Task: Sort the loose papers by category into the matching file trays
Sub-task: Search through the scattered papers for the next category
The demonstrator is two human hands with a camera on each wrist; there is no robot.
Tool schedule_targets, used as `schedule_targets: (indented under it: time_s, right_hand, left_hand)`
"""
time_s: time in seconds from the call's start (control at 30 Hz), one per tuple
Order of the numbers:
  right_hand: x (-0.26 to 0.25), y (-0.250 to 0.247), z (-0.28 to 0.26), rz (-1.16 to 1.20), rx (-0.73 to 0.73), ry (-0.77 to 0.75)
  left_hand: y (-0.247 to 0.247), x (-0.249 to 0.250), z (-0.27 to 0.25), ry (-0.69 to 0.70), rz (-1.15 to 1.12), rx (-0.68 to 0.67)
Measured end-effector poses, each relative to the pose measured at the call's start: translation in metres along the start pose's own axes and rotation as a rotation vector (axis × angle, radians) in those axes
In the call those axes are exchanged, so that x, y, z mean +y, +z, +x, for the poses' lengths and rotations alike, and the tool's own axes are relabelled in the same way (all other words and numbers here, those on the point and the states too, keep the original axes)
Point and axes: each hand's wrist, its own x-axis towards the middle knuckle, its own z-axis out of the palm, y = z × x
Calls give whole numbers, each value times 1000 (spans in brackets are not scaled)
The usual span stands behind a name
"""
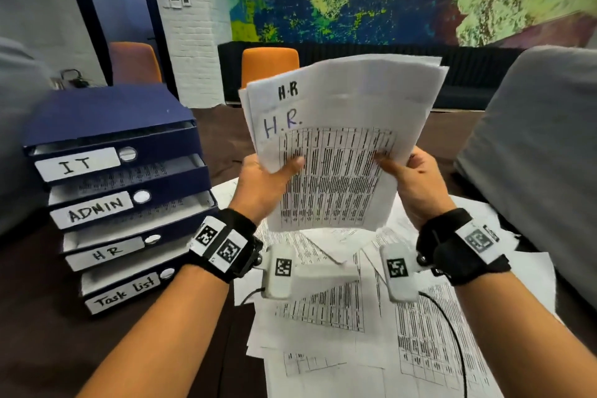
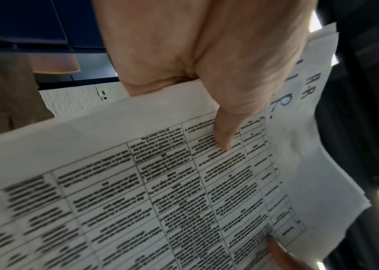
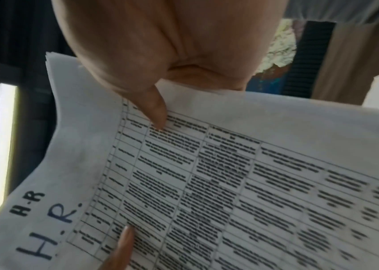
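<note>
I hold a sheaf of white printed sheets marked "H.R." [image 1: 336, 145] upright above the table, pinched at its two side edges: my left hand [image 1: 265, 181] clamps the left edge with its thumb [image 2: 224, 135] laid across the printed table, and my right hand [image 1: 416, 181] clamps the right edge the same way. The head view alone shows the dark blue four-drawer file tray stack [image 1: 109, 178] at my left, its white labels reading IT, ADMIN, HR and Task list, and the loose white printed papers [image 1: 339, 317] spread over the dark brown table [image 1: 48, 333] below the sheaf. The wrist views alone show the layered sheet edges and that a second sheet behind carries its own "H.R" heading. The right wrist view also shows the left thumb tip [image 3: 124, 243] on the front sheet.
</note>
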Motion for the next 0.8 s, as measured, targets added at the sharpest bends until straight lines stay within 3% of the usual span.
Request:
schedule_targets:
  time_s: [0.1, 0.23, 0.37, 0.53, 0.63, 0.8]
  right_hand:
    - [16, -2, -6, -23, 25, 39]
    - [62, -11, -19, -275, -43, 322]
    - [79, -14, -25, -425, -171, 538]
    - [69, 0, -12, -383, -119, 461]
    - [59, 17, -10, -335, -175, 391]
    - [42, 52, -14, -180, -317, 300]
  left_hand:
    - [4, -14, -3, -61, 44, -36]
    - [6, -54, -24, -302, 240, -114]
    - [-1, -63, -30, -387, 223, -34]
    - [-34, -42, -30, -385, 219, 34]
    - [-66, -32, -40, -310, 182, 111]
    - [-120, -12, -60, -237, 335, 130]
